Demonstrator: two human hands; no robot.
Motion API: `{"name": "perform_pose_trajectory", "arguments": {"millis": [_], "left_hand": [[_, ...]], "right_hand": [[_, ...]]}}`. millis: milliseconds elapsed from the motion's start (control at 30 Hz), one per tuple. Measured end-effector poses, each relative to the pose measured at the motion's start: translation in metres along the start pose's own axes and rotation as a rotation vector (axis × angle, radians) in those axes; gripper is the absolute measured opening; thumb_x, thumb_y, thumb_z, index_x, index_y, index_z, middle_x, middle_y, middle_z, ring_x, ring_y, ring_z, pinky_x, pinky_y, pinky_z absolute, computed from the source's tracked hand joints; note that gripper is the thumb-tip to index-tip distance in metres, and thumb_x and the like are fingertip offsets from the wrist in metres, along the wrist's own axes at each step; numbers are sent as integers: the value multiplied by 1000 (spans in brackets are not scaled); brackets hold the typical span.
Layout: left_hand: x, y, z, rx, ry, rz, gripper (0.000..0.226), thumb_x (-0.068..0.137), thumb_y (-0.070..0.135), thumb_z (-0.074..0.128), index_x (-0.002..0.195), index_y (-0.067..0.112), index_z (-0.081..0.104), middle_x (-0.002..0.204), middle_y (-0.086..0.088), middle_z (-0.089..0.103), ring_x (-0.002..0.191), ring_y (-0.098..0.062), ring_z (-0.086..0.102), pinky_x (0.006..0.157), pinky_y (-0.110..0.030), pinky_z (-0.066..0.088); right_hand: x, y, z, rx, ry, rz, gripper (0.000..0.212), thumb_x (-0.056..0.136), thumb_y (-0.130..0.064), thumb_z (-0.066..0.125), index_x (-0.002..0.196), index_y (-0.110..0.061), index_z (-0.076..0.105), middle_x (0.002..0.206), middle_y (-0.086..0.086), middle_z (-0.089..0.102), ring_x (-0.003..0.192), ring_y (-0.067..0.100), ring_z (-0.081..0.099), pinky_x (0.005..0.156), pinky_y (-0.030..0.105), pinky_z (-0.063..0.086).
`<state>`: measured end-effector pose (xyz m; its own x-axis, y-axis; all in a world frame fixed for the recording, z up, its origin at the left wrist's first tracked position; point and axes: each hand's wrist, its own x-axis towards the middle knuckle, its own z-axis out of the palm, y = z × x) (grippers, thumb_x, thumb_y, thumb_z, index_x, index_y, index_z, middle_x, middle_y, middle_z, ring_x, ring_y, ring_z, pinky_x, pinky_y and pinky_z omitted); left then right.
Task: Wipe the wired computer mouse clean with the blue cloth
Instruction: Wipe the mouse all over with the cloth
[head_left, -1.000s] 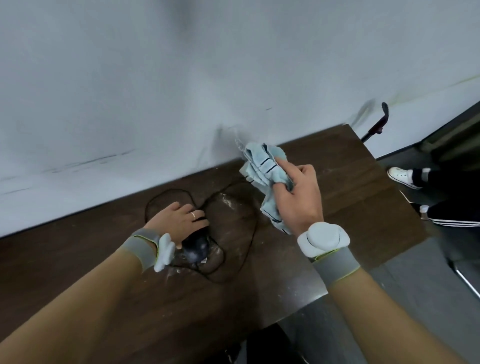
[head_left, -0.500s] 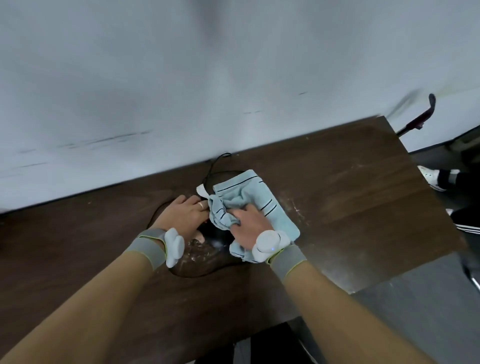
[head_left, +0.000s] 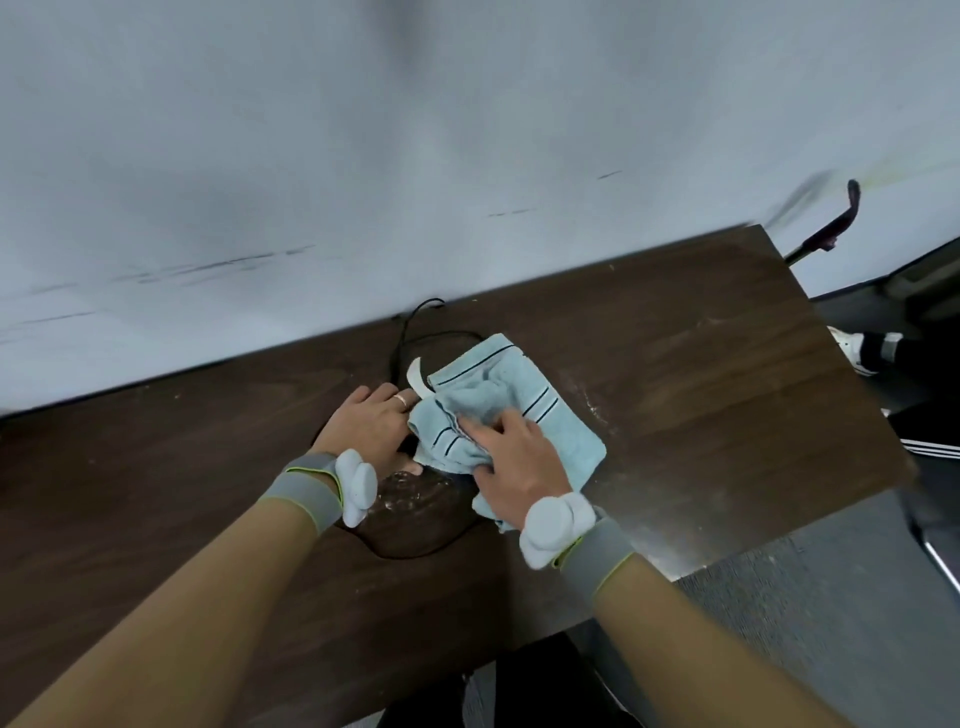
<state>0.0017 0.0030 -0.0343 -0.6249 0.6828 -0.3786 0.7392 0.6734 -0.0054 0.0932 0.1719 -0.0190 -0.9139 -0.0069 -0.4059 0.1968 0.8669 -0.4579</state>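
Mid-wipe: right hand (head_left: 519, 457) bunched around blue cloth (head_left: 511, 410), pressing where the hidden mouse presumably sits. Left hand (head_left: 371, 426) curled beside it, hold unclear. Most wiping probably left.

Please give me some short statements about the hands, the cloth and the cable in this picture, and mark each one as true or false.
1. The right hand presses the blue cloth down. True.
2. The cloth is plain, without stripes. False: it has dark stripes.
3. The left hand wears a ring. True.
4. The black cable hangs off the table's front edge. False: it runs toward the wall.
5. The mouse is fully visible. False: hands and cloth cover it.
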Motion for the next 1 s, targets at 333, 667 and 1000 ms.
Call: {"name": "perform_pose_trajectory", "arguments": {"millis": [333,667,1000], "left_hand": [[-4,2,10,-158,71,-64,72,72,66,50,125,17,50,128,-5,51,116,-26,43,95,-38,35],[-3,5,-3,-657,-48,-343,65,62,76,43,79,16,62,85,-7,61,79,-26,57,67,-35,43],[6,-2,-12,-1082,-129,-574,45,81,42,61,50,11,52,53,-6,46,60,-23,47,54,-32,28]], "right_hand": [[-18,14,-5,-7,259,-9,51,85,-23,53,134,-34,45,110,6,50,102,26,47,86,37,45],[-2,25,-3,-161,267,13,62,84,-19,49,141,-38,31,114,9,48,102,32,47,87,44,42],[12,13,-5,-30,289,-150,65,82,-16,52,139,-42,35,104,3,45,93,22,43,82,33,41]]}}
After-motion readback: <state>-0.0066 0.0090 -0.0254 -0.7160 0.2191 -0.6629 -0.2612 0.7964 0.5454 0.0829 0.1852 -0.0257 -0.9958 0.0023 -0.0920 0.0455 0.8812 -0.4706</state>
